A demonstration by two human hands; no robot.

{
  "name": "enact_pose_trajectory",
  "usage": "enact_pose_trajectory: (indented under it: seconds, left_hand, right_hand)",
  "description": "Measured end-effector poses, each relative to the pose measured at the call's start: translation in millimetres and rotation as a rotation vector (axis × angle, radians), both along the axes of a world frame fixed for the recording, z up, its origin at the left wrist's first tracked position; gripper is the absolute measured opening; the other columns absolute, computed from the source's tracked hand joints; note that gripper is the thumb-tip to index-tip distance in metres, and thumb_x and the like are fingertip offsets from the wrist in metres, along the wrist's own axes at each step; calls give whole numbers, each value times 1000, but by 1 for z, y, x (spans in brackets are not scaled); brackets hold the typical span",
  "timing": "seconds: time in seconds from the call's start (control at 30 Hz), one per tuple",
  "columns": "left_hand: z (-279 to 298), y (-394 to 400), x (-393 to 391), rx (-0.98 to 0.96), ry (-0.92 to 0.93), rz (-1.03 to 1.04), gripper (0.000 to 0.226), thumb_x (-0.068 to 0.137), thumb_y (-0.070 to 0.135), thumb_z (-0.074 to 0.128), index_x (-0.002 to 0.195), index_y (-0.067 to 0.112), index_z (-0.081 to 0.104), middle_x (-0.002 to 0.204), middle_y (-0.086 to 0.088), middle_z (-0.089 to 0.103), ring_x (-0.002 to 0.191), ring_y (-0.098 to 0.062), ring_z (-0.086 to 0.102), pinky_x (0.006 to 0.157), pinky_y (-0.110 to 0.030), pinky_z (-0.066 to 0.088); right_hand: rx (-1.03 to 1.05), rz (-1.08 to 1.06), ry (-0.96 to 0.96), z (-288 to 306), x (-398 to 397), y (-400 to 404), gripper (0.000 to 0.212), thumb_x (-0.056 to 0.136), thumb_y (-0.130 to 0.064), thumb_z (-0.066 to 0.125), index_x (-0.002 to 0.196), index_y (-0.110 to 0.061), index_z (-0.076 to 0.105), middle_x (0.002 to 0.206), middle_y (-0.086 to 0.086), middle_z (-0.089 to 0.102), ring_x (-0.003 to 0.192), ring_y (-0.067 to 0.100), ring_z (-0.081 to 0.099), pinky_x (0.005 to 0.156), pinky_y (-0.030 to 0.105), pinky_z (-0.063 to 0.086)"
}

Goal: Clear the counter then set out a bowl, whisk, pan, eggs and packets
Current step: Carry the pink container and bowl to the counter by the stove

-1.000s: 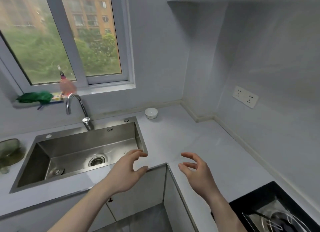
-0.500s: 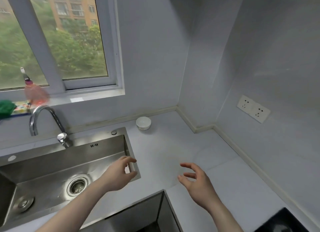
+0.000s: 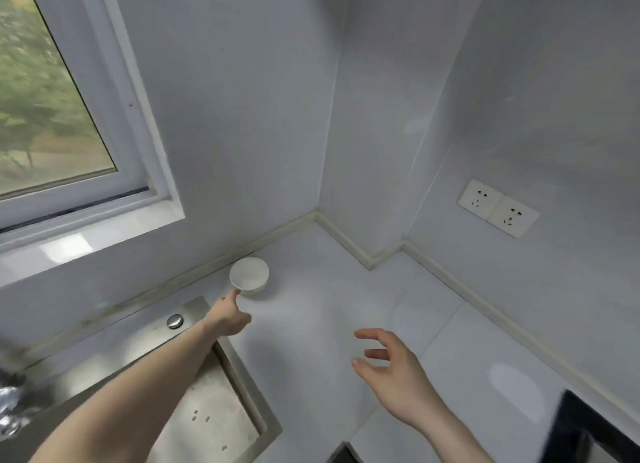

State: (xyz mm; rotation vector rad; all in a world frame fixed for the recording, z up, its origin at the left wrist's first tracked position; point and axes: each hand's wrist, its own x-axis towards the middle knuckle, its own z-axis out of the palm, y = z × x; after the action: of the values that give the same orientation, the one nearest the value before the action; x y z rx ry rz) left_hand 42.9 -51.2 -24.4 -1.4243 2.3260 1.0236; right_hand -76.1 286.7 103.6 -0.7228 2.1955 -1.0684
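Observation:
A small white bowl [image 3: 249, 275] stands upright on the pale counter [image 3: 329, 324], close to the back wall under the window. My left hand [image 3: 227, 315] is stretched out toward it, one fingertip reaching the bowl's near rim, holding nothing. My right hand [image 3: 391, 376] hovers over the counter to the right and nearer to me, fingers spread and loosely bent, empty. No whisk, pan, eggs or packets are in view.
A steel sink [image 3: 207, 410] lies under my left forearm, with a round button [image 3: 175, 321] on its rim. A double wall socket [image 3: 497, 208] is at the right. A black hob edge [image 3: 595, 431] shows at the bottom right. The window [image 3: 45, 116] is at the upper left.
I have moved closer to the corner. My left hand has gone forward from over the sink edge to the bowl's rim. My right hand stays hovering over the counter.

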Motion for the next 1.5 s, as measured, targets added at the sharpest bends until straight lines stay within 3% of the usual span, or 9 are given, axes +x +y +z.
enact_pose_trajectory:
  seconds: [0.13,0.33,0.5,0.67,0.87,0.97,1.13,1.4,1.5]
  left_hand:
    - [-28,-39,-26,6,-36,-15,79,91,25,58,158,19,17,150,-17,45,134,-34,47,107,-36,42]
    - [-52,-56,-51,-23,-27,34,45,93,21,61,136,11,52,133,-14,61,120,-33,61,94,-34,47]
    - [-52,-54,-43,-96,-68,62,27,81,40,74,100,21,68,92,-4,69,85,-28,63,74,-32,51]
    - [-27,-7,-28,-218,82,-25,30,78,54,79,94,29,70,94,1,71,87,-25,64,65,-31,46]
    - [32,115,-2,-138,256,-262,22,76,51,82,80,37,65,68,15,71,68,-8,65,58,-27,48]
    - [58,189,8,-122,310,-398,23,76,53,81,82,39,64,76,16,70,74,-3,67,64,-28,53]
    - [102,322,16,-74,391,-650,22,80,51,79,86,37,64,89,24,65,77,6,62,62,-19,43]
    - [128,501,28,15,486,-894,22,78,52,79,86,38,65,82,21,70,78,11,60,65,-16,43]
    - [124,573,41,65,515,-979,20,77,47,82,82,38,65,75,19,71,82,11,62,65,-17,43]
  right_hand:
    - [32,-43,-11,-1,1,-15,32,90,-30,70,115,-47,60,127,-31,52,110,-13,55,91,19,53]
    - [58,-122,-33,-7,5,-13,31,89,-29,70,113,-47,61,126,-31,53,108,-17,54,88,15,52]
    - [92,-182,-39,-16,14,4,32,88,-28,71,112,-47,62,126,-29,54,109,-17,55,90,18,53]
    - [54,-256,-72,-23,24,35,34,88,-24,72,112,-46,63,126,-27,56,106,-15,58,85,17,54]
    - [0,-364,-130,-23,48,100,32,89,-22,72,113,-42,64,124,-20,60,104,-14,59,77,9,49]
    - [-31,-445,-142,-18,65,148,32,89,-25,71,114,-45,64,121,-20,62,106,-11,60,75,8,49]
    - [-67,-630,-92,-11,107,262,32,89,-29,73,114,-47,63,122,-17,64,107,-11,61,76,7,49]
    - [-67,-916,-33,1,202,450,31,90,-33,71,114,-51,62,121,-18,66,93,-11,64,73,14,47]
    - [-99,-1032,-13,5,235,514,31,90,-28,72,113,-48,64,124,-18,63,103,-9,62,67,13,51]
